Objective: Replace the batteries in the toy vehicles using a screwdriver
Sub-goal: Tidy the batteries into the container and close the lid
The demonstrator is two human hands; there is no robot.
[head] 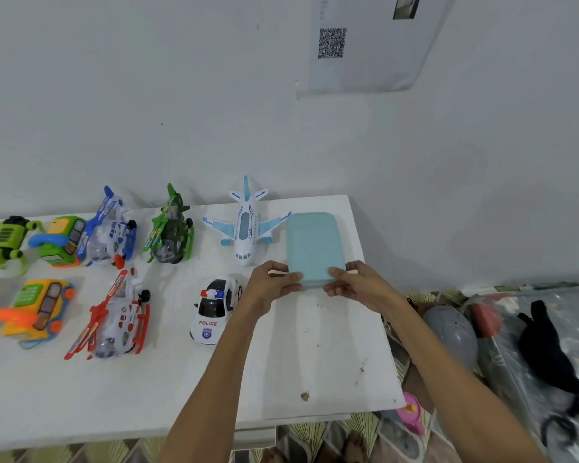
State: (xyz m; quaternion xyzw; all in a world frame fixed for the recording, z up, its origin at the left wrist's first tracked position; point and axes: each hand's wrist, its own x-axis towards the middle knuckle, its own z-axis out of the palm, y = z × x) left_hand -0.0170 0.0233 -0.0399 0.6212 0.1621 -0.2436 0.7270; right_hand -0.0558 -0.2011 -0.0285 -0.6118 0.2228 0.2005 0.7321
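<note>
- Head view: white table (315,362) fills the lower frame; toy vehicles (114,319) sit in two rows at 9 o'clock of the hands.
- Teal box (313,242) lies lid-on near the table's 2 o'clock corner, just beside toy plane (246,228).
- Left hand (269,284) and right hand (356,284) grasp its near end, fingers curled on the lid edge.
- Likely step: opening it. Lift both sides evenly and keep the base flat. No screwdriver visible.
</note>
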